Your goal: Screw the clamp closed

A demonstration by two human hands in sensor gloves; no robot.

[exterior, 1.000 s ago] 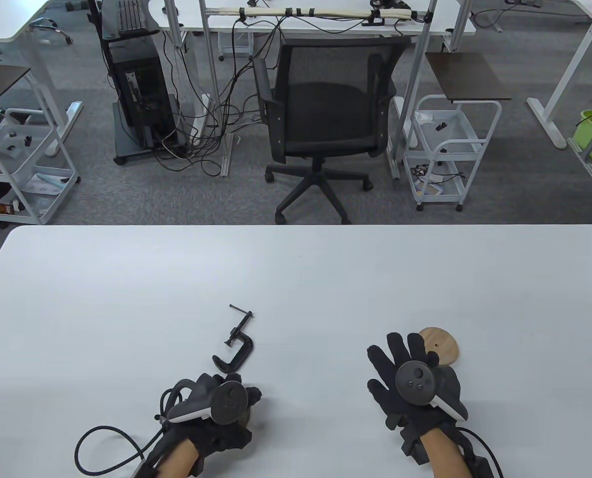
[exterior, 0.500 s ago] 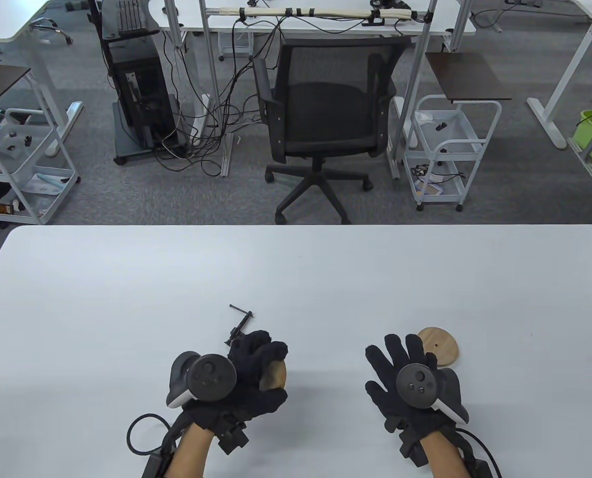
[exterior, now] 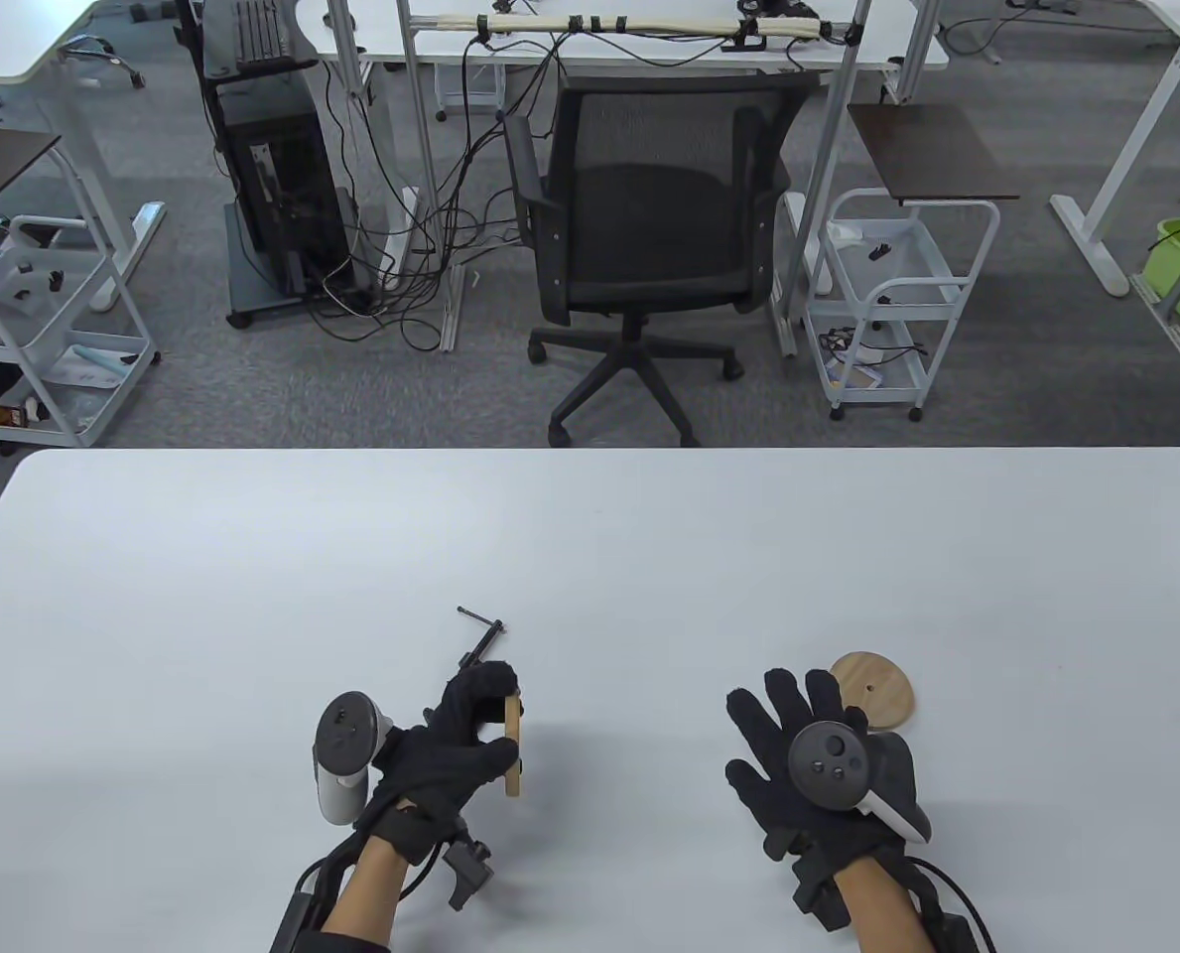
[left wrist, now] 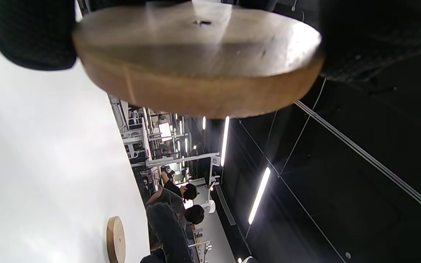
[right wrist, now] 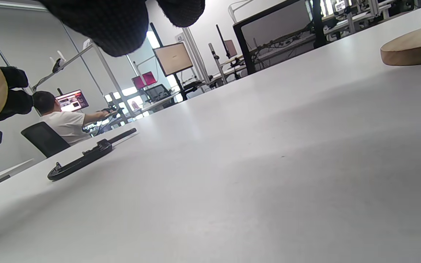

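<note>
A black C-clamp (exterior: pixel 478 637) lies flat on the white table (exterior: pixel 252 556); my left hand hides its frame in the table view. It shows whole in the right wrist view (right wrist: pixel 86 157). My left hand (exterior: pixel 470 730) grips a round wooden disc (exterior: pixel 513 745) on edge, just in front of the clamp; the disc fills the top of the left wrist view (left wrist: pixel 199 58). My right hand (exterior: pixel 798 735) rests flat and open on the table, empty, beside a second wooden disc (exterior: pixel 877 688).
The second disc also shows in the right wrist view (right wrist: pixel 415 45) and the left wrist view (left wrist: pixel 115 239). Past the table's far edge stand a black office chair (exterior: pixel 649 228) and white carts (exterior: pixel 897 298).
My left hand has lifted the wooden disc, moved toward the clamp and turned the disc on edge. The clamp and my right hand have stayed in place.
</note>
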